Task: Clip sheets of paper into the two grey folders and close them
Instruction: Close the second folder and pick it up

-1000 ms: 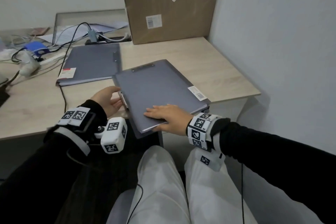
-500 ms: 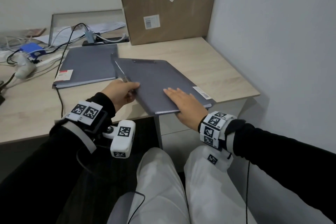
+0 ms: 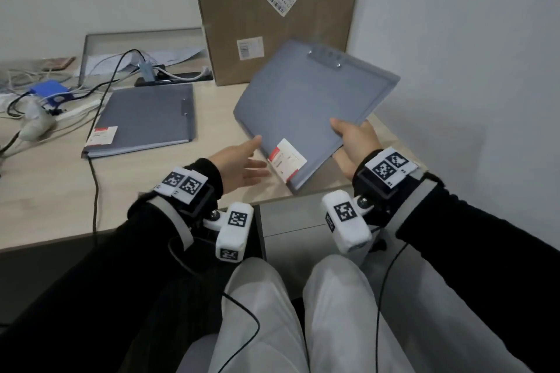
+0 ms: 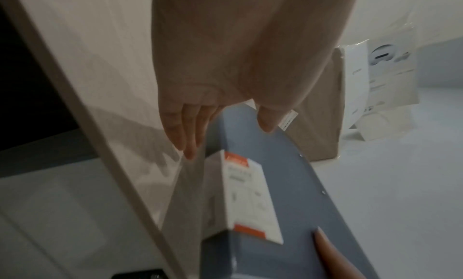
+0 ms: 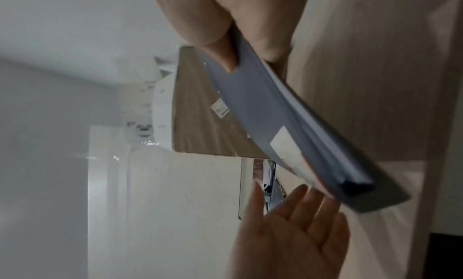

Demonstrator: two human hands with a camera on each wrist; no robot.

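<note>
Grey folders: two, both closed.
Held folder [image 3: 306,118]: lifted off the table [image 3: 45,185] and tilted, between the two hands, white-and-red label [image 3: 287,159] at its near corner.
Right hand [image 3: 353,145]: pinches the held folder's near edge, thumb on top, fingers underneath.
Left hand [image 3: 239,165]: fingers straight and spread, holding nothing, thumb tip at the held folder's left edge.
Second folder [image 3: 145,119]: flat on the table, beyond and left of the left hand.
Cardboard box [image 3: 272,9]: one, upright beyond both hands.
</note>
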